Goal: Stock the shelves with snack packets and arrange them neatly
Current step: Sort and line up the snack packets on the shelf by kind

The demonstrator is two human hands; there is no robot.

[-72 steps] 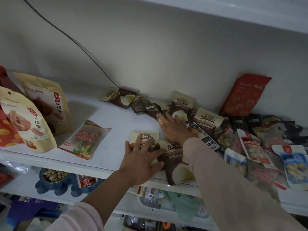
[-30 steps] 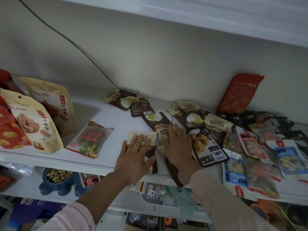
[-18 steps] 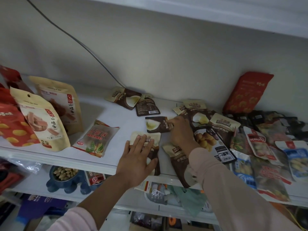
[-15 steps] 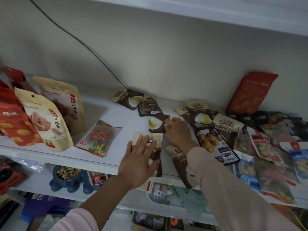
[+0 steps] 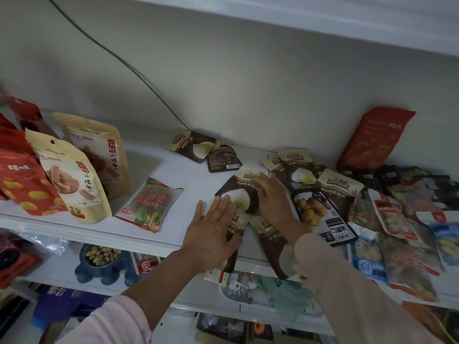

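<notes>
Small brown-and-cream snack packets lie on the white shelf (image 5: 173,175). My left hand (image 5: 213,232) lies flat, fingers straight, on a small stack of them near the shelf's front edge. One brown packet (image 5: 238,192) lies on top of that stack, and my right hand (image 5: 273,197) rests on its right side with fingers extended. Another brown packet (image 5: 270,239) lies under my right wrist and overhangs the front edge. Two more brown packets (image 5: 196,147) lie by the back wall, and several (image 5: 300,170) are heaped to the right.
Tall beige pouches (image 5: 72,180) and red bags (image 5: 22,184) stand at the left. A flat nut packet (image 5: 151,204) lies between them and my hands. A jumble of mixed packets (image 5: 397,214) covers the right side, with a red bag (image 5: 372,140) leaning on the wall. A cable (image 5: 119,60) runs down the wall.
My right hand has dragged a brown packet from the shelf's middle toward the front, onto the stack under my left hand. My left hand has stayed pressed on that stack.
</notes>
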